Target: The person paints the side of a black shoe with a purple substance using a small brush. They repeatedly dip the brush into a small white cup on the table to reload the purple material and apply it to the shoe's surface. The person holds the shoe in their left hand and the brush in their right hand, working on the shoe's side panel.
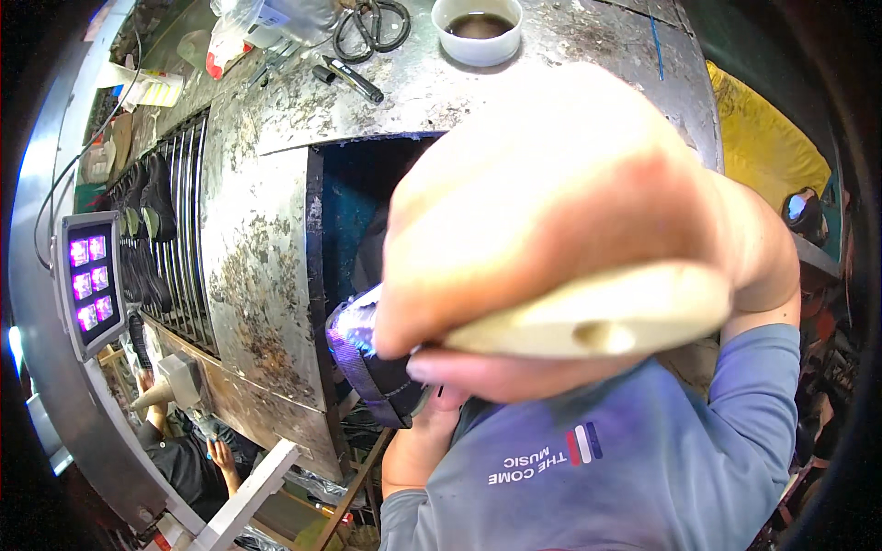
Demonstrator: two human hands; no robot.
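Observation:
My right hand point(542, 211) fills the middle of the view, close to the camera and a little blurred. Its fingers are wrapped round a brush point(661, 303) with a pale, wood-like handle that has a hole near its end. The brush's working end is hidden behind the fingers. Below and beyond it, my left hand point(439, 413) is mostly covered; its fingers grip a black shoe point(381, 381) with a woven strap or edge. A bright white-violet glow lies along the shoe's upper edge, next to my right fingertips.
A stained metal worktable point(262, 239) has a dark opening. On it stand a white bowl point(478, 32) of dark liquid, a black marker point(354, 80) and black-handled scissors point(370, 32). Left are a violet lamp point(90, 280) and black shoes point(156, 207) on bars. A co-worker point(197, 464) is lower left.

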